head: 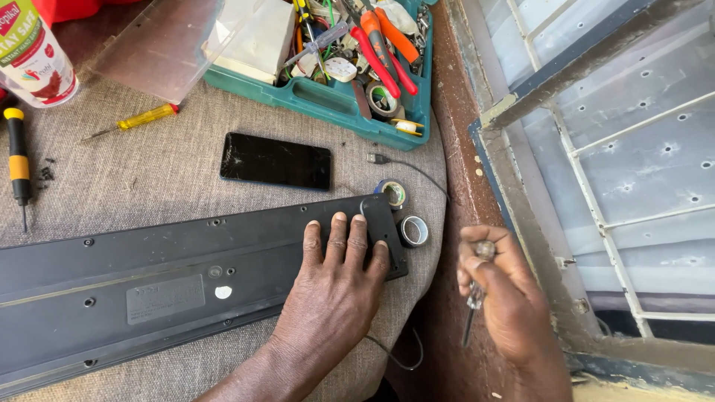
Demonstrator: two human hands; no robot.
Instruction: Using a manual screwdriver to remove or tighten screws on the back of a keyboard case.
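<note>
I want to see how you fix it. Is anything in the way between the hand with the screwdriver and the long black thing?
Nothing visible. The right hand holds a screwdriver off the table edge; the left hand lies flat on the upturned keyboard. Two tape rolls sit nearby.

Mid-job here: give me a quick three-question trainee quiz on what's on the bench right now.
1. True or false: the left hand lies flat on the long black panel.
2. What does the right hand grip?
3. Which lies nearest the phone: A) yellow screwdriver, B) tape rolls, C) teal toolbox?

Key: 1. True. 2. A small screwdriver, tip pointing down. 3. C.
</note>
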